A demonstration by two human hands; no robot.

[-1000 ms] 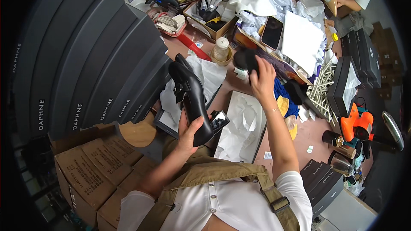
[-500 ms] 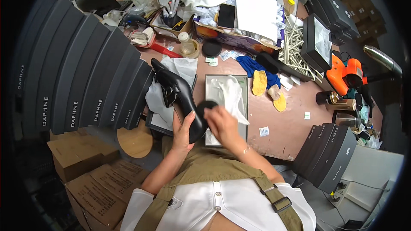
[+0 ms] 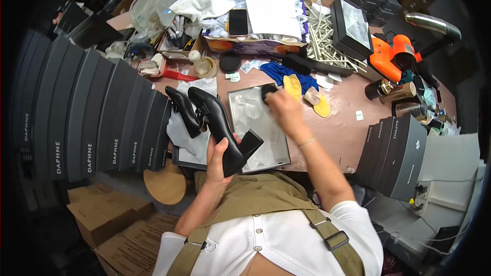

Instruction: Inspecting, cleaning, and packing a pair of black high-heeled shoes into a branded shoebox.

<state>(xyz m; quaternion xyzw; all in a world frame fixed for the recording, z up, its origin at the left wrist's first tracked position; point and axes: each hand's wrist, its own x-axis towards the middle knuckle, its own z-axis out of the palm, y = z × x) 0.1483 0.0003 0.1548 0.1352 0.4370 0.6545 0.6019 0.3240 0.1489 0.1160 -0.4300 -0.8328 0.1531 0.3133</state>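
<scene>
My left hand (image 3: 217, 159) is closed around a black heeled shoe (image 3: 221, 122), fingers under it and thumb on its side. The shoe's block heel (image 3: 251, 144) points right, over a grey open box (image 3: 283, 154) lined with white tissue. My right hand (image 3: 286, 111) is above the far right part of that box, its fingers closed on a round black pad (image 3: 268, 91). Just left of the held shoe, its mate (image 3: 182, 111) lies on white tissue paper (image 3: 190, 138) in another grey box.
Dark shoe boxes stand in a row at left (image 3: 97, 122) and right (image 3: 394, 153). Beyond my right hand lie yellow sponges (image 3: 292, 88) and a blue cloth (image 3: 273, 71). An orange heat gun (image 3: 391, 56) stands at far right, a glass bottle (image 3: 202, 64) farther back.
My right hand has moved with the black pad away from the shoe, up and to the right. The held shoe has turned so its heel shows, and its mate is now visible. The view has shifted.
</scene>
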